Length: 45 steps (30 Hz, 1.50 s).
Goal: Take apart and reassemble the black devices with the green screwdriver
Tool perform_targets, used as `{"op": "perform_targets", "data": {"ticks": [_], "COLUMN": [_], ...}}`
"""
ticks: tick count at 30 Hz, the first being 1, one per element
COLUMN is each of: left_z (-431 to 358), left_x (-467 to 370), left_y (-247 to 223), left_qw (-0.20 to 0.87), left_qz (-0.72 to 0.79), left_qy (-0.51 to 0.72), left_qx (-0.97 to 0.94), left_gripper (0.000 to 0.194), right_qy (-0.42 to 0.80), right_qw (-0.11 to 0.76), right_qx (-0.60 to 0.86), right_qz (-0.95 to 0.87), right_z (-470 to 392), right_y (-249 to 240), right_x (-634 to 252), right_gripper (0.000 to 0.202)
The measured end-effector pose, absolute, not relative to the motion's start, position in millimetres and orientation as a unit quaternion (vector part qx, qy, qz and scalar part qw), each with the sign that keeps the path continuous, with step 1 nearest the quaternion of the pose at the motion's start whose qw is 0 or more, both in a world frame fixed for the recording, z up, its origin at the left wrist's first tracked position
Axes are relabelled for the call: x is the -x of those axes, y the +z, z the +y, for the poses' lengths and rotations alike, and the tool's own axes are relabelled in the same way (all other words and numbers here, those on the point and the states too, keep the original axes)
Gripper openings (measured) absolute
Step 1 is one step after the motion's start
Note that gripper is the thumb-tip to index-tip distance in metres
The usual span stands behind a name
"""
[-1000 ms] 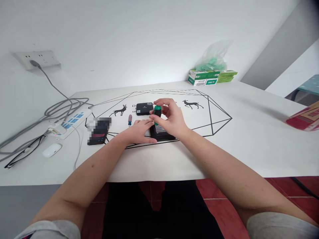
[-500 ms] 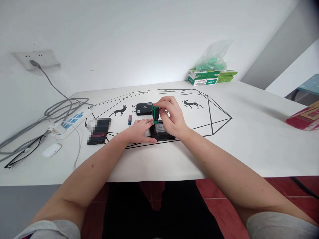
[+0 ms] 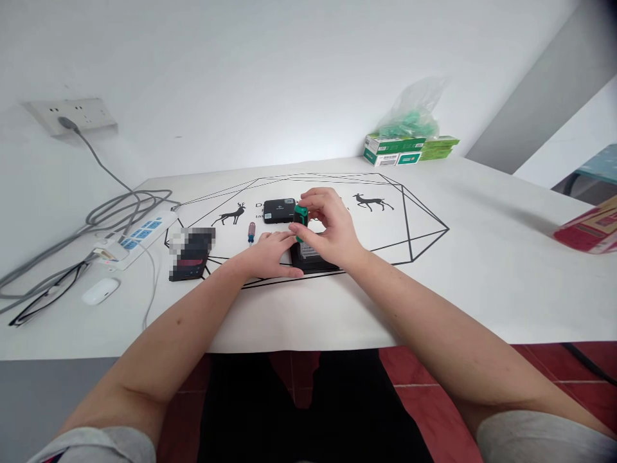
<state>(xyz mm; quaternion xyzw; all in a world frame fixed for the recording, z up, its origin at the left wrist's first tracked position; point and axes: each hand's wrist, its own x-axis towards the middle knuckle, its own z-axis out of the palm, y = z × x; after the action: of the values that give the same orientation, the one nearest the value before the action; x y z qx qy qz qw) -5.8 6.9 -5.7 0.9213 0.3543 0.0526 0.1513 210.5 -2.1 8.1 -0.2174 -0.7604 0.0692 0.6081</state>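
A green and black screwdriver stands upright over a black device that has a labelled silvery part in it. My right hand has its thumb and fingers around the screwdriver's handle; the tip is hidden. Against the device's left edge lies my left hand, thumb and fingers spread apart. Behind the hands is a black box-shaped unit with small labels. A small red and blue screwdriver rests left of it.
On the left are a phone, a white earbud case, glasses and a power strip with grey cables. Green and white boxes under a plastic bag stand at the back right. A red carton is far right.
My right thumb has shifted left across the handle, and the fingers have changed their hold around its top. My left hand stays in place.
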Motion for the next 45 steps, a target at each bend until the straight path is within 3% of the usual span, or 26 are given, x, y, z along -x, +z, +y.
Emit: {"op": "perform_targets", "data": {"ticks": [9, 45], "left_z": [8.1, 10.0], "left_x": [6.3, 8.4], "left_y": [-6.2, -8.2], "left_qw": [0.16, 0.152], "left_qz": [0.355, 0.362], "left_qy": [0.048, 0.031], "left_qx": [-0.92, -0.919], "left_gripper": [0.099, 0.107], "right_qy": [0.079, 0.083], "right_qw": [0.616, 0.641], "right_qx": [0.238, 0.267], "right_qz": [-0.746, -0.715], "right_z": [-2.5, -0.5], "right_y": [3.2, 7.1], "right_x": [-209.0, -214.4], "right_gripper": [0.044, 0.041]}}
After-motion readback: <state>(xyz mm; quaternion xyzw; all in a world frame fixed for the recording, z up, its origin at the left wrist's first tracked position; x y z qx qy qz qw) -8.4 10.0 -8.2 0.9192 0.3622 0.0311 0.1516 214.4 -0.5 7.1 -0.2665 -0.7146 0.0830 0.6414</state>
